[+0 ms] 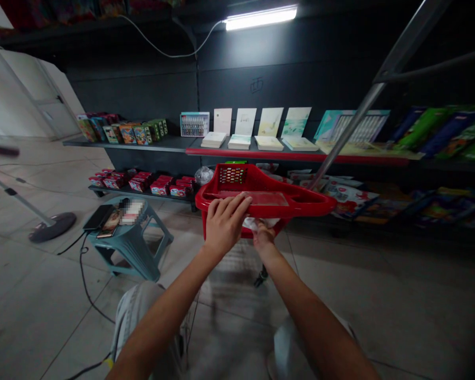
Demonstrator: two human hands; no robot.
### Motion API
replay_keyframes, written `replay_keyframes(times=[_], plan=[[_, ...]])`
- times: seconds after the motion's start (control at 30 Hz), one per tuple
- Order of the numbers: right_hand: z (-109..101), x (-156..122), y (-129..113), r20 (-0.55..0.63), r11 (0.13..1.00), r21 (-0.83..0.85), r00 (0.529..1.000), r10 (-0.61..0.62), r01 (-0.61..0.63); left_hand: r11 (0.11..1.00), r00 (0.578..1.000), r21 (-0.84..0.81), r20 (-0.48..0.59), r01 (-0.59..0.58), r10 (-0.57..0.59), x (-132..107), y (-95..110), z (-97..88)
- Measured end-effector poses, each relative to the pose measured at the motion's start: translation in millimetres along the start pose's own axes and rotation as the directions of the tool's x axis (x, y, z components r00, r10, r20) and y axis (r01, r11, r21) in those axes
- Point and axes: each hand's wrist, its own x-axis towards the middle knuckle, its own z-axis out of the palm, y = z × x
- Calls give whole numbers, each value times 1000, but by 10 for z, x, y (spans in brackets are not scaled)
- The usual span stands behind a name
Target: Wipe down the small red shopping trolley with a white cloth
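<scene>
In front of me is a red plastic shopping cart basket (312, 203) with a perforated back panel and a clear flat strip along its near rim. My left hand (225, 221) is closed over that near rim, fingers draped across the top edge. Lower and to the right, my right hand (263, 232) presses a crumpled white cloth (251, 224) against the basket's near wall. Its thumb lies uppermost, and the other fingers are partly hidden. Whether the white thing is cloth or tissue is hard to tell. A black caster (260, 276) shows under the basket.
Dark shelving (154, 145) behind the cart bears upright booklets (245, 122), small boxes and bagged goods. To the left, a blue-grey stool (136, 245) carries a phone-like black device and papers. A metal pole (348, 124) slants down on the right. Cables cross the floor at left.
</scene>
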Motion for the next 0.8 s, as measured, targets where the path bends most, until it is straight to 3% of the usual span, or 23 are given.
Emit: replay_keyframes(times=[0.07,0.13,0.2,0.27,0.33,0.43,0.53,0.7,0.8], plan=[[-196,222,35,-263,973,174,945,196,-153,1000,1000,-3,-4,8,-8,-22,-100,-44],[-340,349,36,-334,926,314,889,312,-207,1000,1000,-9,-6,17,-17,-44,-197,-70],[-431,383,3,-316,907,377,895,315,-186,999,999,-18,-11,32,-32,-66,-283,-74],[-493,368,-69,-293,930,358,935,202,-89,999,998,-26,-33,46,-47,-88,-350,-61],[-553,351,-176,-319,962,264,948,13,76,998,996,-29,-65,54,-56,-107,-398,-45],[-652,366,-351,-399,954,22,877,-267,301,998,994,-33,-98,49,-52,-126,-444,-39],[-715,403,-496,-404,901,-166,806,-432,401,997,992,-64,-111,52,-59,-128,-485,-62],[-706,399,-753,-354,802,-239,719,-597,548,979,981,-180,-151,93,-122,-98,-576,-115],[-701,324,-964,-234,726,-237,688,-687,645,967,974,-227,-162,118,-157,-77,-638,-140]])
